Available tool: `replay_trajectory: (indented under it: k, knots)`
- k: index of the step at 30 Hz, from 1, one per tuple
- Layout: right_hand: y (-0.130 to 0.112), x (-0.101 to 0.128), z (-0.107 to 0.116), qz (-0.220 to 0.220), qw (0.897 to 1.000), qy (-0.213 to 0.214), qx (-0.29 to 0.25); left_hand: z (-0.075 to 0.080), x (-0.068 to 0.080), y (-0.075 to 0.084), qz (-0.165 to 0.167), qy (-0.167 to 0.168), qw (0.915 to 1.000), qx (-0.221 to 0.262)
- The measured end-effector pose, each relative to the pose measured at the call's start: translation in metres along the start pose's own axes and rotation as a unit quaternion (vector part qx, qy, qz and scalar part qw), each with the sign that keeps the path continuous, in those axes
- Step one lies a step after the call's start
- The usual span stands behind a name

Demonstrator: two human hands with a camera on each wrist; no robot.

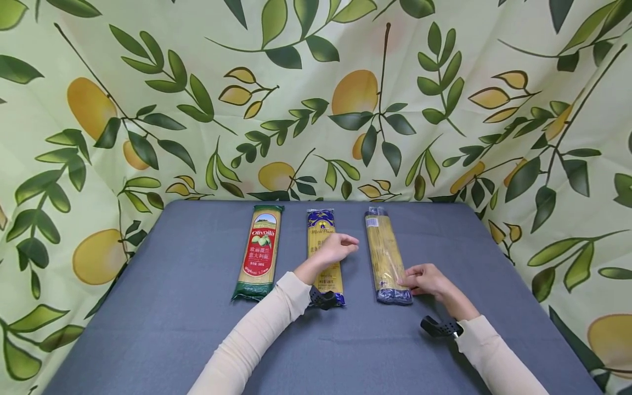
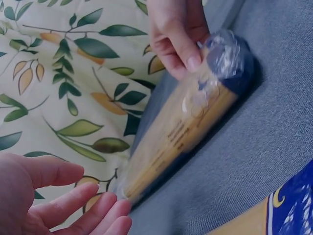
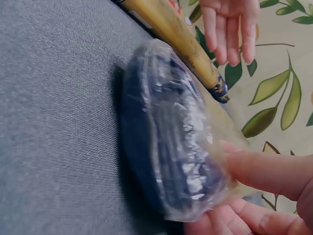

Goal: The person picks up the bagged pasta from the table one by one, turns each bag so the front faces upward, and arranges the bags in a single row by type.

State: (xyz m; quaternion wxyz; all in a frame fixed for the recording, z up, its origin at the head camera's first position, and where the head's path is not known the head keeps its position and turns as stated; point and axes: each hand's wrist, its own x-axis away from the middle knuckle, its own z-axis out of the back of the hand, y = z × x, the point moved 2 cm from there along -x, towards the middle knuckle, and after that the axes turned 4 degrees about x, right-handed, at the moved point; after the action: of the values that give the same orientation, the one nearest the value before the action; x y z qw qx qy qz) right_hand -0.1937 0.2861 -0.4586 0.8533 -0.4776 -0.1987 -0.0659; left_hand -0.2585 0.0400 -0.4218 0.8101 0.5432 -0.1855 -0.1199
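Note:
Three long packs of spaghetti lie side by side on the grey-blue table. My right hand (image 1: 427,280) pinches the near right corner of the rightmost pack (image 1: 385,249), which shows a barcode label and clear wrap with dark blue ends. In the right wrist view, thumb and fingers hold the side of its crinkled blue end (image 3: 171,132). Over the middle pack (image 1: 329,278), yellow and blue, my left hand (image 1: 336,248) hovers with fingers loosely extended and nothing in them, partly hiding its label. The left wrist view shows these fingers (image 2: 93,205) apart from the right pack.
A red and green pack of spaghetti (image 1: 263,241) lies on the left, its label facing up. The grey-blue cloth (image 1: 163,307) covers the table. Behind and beside it hangs a curtain (image 1: 306,153) printed with leaves and yellow fruit.

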Motion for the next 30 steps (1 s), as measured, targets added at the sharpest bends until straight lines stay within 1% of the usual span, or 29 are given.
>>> replay_trajectory:
  k: [5, 7, 9, 12, 15, 18, 23, 28, 30]
  knots:
    - [-0.001, 0.008, 0.000, -0.007, 0.999, -0.021, 0.037, -0.005, -0.004, -0.002, 0.007, -0.003, 0.9999, 0.012]
    - [-0.004, 0.010, -0.001, -0.017, 0.998, -0.021, 0.055, -0.007, -0.005, -0.002, 0.009, -0.002, 0.9999, 0.012]
    - [-0.007, 0.012, -0.002, -0.029, 0.998, -0.017, 0.060, -0.008, -0.007, -0.001, 0.011, 0.000, 0.9999, 0.011]
    - [-0.013, 0.013, -0.004, -0.049, 0.998, -0.001, 0.045, -0.009, -0.008, 0.001, 0.015, -0.002, 0.9997, 0.020]
    - [-0.017, 0.013, -0.007, -0.057, 0.998, 0.015, 0.028, -0.009, -0.010, 0.003, 0.016, 0.002, 0.9993, 0.033]
    - [-0.018, 0.010, -0.009, -0.065, 0.997, 0.025, 0.022, -0.010, -0.012, 0.004, 0.020, 0.003, 0.9989, 0.041]
    - [-0.016, 0.005, -0.010, -0.080, 0.997, 0.020, 0.007, -0.011, -0.016, 0.005, 0.033, -0.006, 0.9981, 0.053]
    - [-0.012, 0.002, -0.009, -0.078, 0.997, 0.008, 0.000, -0.013, -0.020, 0.005, 0.045, 0.004, 0.9974, 0.057]
    - [-0.011, 0.001, -0.009, -0.070, 0.997, 0.004, -0.012, -0.014, -0.022, 0.005, 0.047, 0.007, 0.9970, 0.061]
